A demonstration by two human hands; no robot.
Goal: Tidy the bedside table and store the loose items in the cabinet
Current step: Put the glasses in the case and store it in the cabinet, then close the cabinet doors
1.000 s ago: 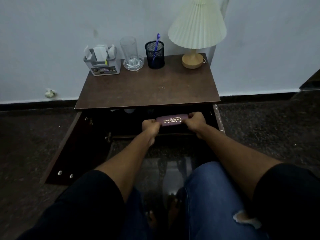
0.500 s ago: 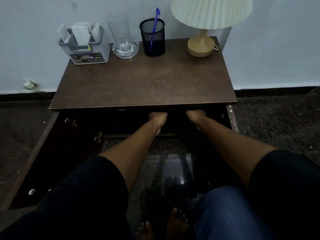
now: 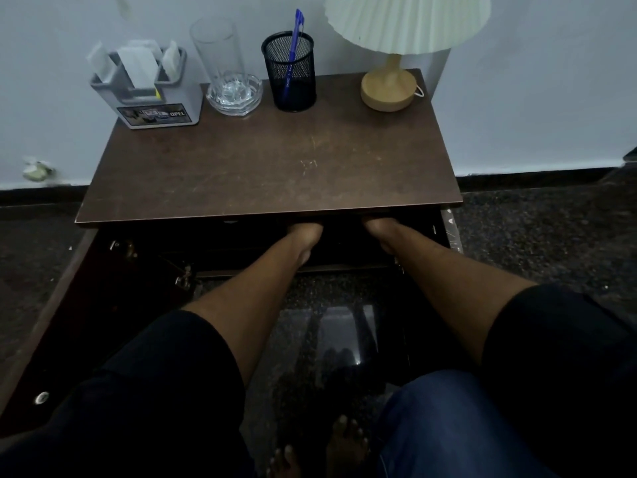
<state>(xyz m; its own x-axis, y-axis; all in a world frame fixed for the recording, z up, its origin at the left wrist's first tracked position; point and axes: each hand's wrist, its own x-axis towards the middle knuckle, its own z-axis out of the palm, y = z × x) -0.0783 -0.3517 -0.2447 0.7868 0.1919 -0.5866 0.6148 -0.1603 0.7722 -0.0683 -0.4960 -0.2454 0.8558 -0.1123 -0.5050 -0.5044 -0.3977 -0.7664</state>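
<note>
Left hand (image 3: 305,233) and right hand (image 3: 380,229) reach under the bench (image 3: 269,167) into the open cabinet (image 3: 344,250), probably stowing an item. Fingers hidden under the top: can't tell their spread or what they hold.

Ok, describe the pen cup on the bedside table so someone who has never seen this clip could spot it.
Find the brown bedside table against the pale wall and look along its back edge. The pen cup stands between the tall clear glass and the lamp's wooden base. It alone is black mesh, with one blue pen sticking out.
</note>
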